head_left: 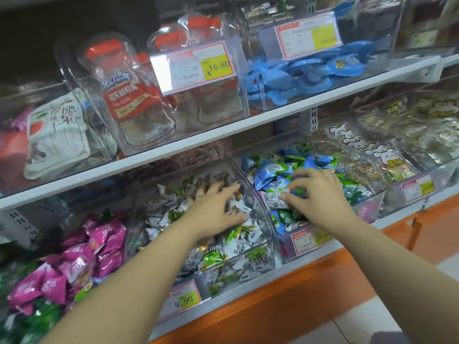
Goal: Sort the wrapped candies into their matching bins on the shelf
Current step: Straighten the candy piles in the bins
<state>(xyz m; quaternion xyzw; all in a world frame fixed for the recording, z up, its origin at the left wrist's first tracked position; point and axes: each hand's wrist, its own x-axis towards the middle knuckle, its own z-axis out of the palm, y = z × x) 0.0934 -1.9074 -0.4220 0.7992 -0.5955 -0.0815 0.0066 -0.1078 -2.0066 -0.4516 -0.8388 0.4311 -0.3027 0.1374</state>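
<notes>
The right hand (315, 192) pinches a white candy (274, 201) with thumb and fingertips inside the blue-and-green bin (367, 202) — lift it cleanly over the wall into the white-candy bin (259, 214), where the left hand (218, 207) is spread, holding nothing.

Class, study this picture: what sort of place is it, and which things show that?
Probably a shop's loose-sweets aisle. Clear bins of wrapped candies sit on white shelves, and the bin fronts carry printed price tags, one reading 16.80.
</notes>
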